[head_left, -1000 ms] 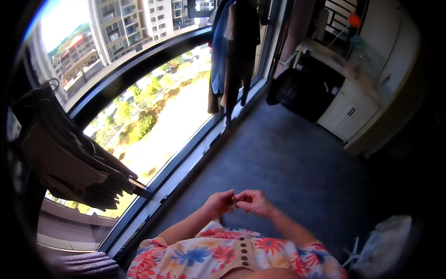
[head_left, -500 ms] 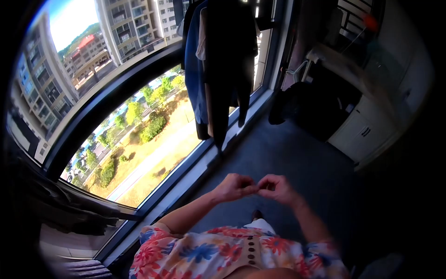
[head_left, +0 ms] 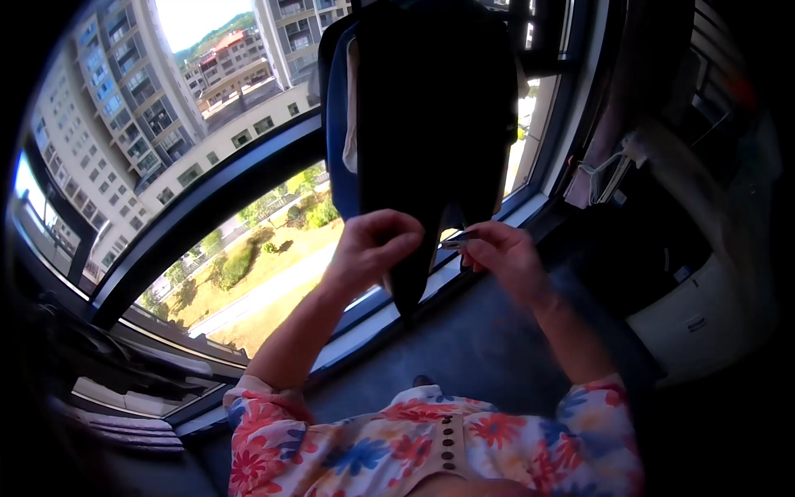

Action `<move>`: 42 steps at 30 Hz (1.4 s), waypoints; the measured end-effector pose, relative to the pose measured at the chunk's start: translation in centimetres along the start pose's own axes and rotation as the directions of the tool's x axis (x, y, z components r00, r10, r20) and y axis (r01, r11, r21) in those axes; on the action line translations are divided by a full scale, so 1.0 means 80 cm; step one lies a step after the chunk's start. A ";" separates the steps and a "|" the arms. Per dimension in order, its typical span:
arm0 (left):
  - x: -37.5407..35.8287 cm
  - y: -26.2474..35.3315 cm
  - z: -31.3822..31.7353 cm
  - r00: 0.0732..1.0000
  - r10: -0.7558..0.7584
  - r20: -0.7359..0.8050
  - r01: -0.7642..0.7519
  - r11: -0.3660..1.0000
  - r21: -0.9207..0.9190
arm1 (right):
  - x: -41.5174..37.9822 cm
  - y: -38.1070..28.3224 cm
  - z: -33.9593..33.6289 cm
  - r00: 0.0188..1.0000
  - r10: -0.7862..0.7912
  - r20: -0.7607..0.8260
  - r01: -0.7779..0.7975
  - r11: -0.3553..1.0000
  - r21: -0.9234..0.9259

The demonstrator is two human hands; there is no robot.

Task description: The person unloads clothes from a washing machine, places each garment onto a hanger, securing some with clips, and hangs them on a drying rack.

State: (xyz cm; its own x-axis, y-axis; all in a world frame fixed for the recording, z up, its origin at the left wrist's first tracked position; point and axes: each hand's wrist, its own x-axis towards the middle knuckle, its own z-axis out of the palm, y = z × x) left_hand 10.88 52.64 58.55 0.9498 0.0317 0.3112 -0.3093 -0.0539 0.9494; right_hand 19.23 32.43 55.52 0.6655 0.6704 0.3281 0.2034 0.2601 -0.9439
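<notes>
Several clothes hang before the window: a long black garment [head_left: 435,124] in front, with a blue garment [head_left: 338,108] at its left edge. My left hand [head_left: 377,248] is raised with fingers curled and pinched together, overlapping the black garment's lower part; I cannot tell what is between its fingertips. To the right, my right hand [head_left: 501,253] pinches a small thin metallic object [head_left: 453,243] between thumb and forefinger, close to the garment's lower edge. Both forearms reach forward from my floral shirt [head_left: 364,447].
A large window [head_left: 240,182] with a dark frame fills the left side, buildings and grass beyond it. A white cabinet [head_left: 691,323] stands at the right with dark things around it. White hangers [head_left: 592,178] hang above it. Grey floor [head_left: 489,331] lies below my hands.
Both hands have lifted and moved forward to the hanging clothes, and have come apart from each other. The clothes appear larger and closer, and the view has shifted.
</notes>
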 end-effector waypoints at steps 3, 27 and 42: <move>0.081 0.064 -0.058 0.966 0.257 -0.021 -0.248 0.947 0.206 | 0.068 -0.033 -0.051 0.992 -0.117 0.040 0.120 0.989 -0.086; 0.264 0.166 -0.055 0.765 0.377 -0.522 0.326 0.472 0.819 | 0.466 -0.211 -0.142 0.536 -0.348 0.769 0.553 0.833 -0.009; 0.257 0.163 -0.054 0.752 0.573 -0.326 0.185 0.290 0.939 | 0.490 -0.230 -0.080 0.240 -0.355 0.904 0.813 0.582 0.013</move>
State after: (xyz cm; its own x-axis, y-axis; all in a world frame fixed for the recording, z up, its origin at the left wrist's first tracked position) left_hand 26.17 56.92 77.50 0.5218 0.3180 0.7916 0.1303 -0.9467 0.2945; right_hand 46.19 49.44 85.55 -0.5614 0.6964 0.4471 0.6503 0.7053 -0.2820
